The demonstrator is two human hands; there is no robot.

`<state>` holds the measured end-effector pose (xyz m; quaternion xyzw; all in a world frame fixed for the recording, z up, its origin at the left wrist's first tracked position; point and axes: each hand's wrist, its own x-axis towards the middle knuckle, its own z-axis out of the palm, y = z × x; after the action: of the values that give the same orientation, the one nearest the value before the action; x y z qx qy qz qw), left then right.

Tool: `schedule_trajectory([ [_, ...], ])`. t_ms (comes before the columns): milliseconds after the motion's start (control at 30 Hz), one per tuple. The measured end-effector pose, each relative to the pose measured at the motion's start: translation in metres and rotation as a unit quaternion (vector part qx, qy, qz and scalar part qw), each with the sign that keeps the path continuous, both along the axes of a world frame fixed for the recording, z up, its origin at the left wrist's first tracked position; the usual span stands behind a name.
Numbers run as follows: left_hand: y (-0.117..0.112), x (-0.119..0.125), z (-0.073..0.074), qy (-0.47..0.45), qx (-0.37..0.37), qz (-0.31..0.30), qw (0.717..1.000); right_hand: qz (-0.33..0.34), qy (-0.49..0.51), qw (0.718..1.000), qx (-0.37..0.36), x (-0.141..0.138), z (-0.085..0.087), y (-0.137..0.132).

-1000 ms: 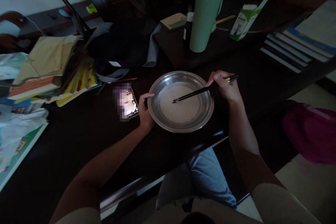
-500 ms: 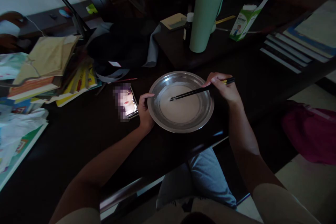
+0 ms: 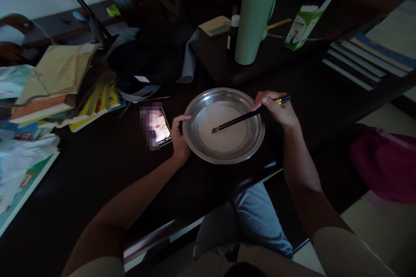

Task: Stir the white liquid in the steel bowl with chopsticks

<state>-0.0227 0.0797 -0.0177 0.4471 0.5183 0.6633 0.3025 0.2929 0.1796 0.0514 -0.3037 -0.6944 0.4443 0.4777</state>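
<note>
Steel bowl [image 3: 224, 160] of pale liquid [image 3: 227, 134] at mid-counter [image 3: 97, 173], with chopsticks [image 3: 240, 120] dipped in.
Right hand [image 3: 277, 110] is closed round the chopsticks, tips in the liquid; left hand [image 3: 179, 136] curls on the bowl's left rim, thumb over it. Best to brace firmly and stroke shallow and even, so nothing slops.

A dark table [image 3: 97, 169] carries a metal dish [image 3: 224, 159], a lit phone [image 3: 160, 127] just beside it, and piled books [image 3: 65, 95] at the left.
</note>
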Motion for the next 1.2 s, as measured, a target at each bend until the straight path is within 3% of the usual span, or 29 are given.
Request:
schedule_trajectory([
  [233, 0.0008, 0.0030, 0.0026, -0.003, 0.011, 0.009, 1.000, -0.109, 0.095, 0.989, -0.019, -0.0024, 0.0010, 0.0018],
  [467, -0.0003, 0.0039, 0.0062, -0.010, 0.008, 0.004, 1.000, 0.000, 0.012, 1.000, -0.016, -0.0021, 0.0028, -0.0022],
  [567, -0.0003, 0.0037, 0.0060, -0.007, 0.011, 0.004, 1.000, -0.027, -0.011, 1.000, -0.005, -0.0022, 0.0024, -0.0007],
  [767, -0.0006, 0.0031, 0.0055, 0.002, 0.005, -0.003, 1.000, -0.127, 0.079, 0.988, -0.024, -0.0007, 0.0004, 0.0036],
  [1000, -0.0001, 0.0025, 0.0032, 0.008, 0.009, 0.002, 1.000, 0.013, 0.001, 1.000, -0.016, 0.0015, -0.0012, -0.0001],
  [1200, -0.0010, 0.0026, 0.0025, 0.018, 0.022, 0.000, 1.000, -0.055, 0.008, 0.998, -0.002, 0.0019, -0.0024, 0.0028],
])
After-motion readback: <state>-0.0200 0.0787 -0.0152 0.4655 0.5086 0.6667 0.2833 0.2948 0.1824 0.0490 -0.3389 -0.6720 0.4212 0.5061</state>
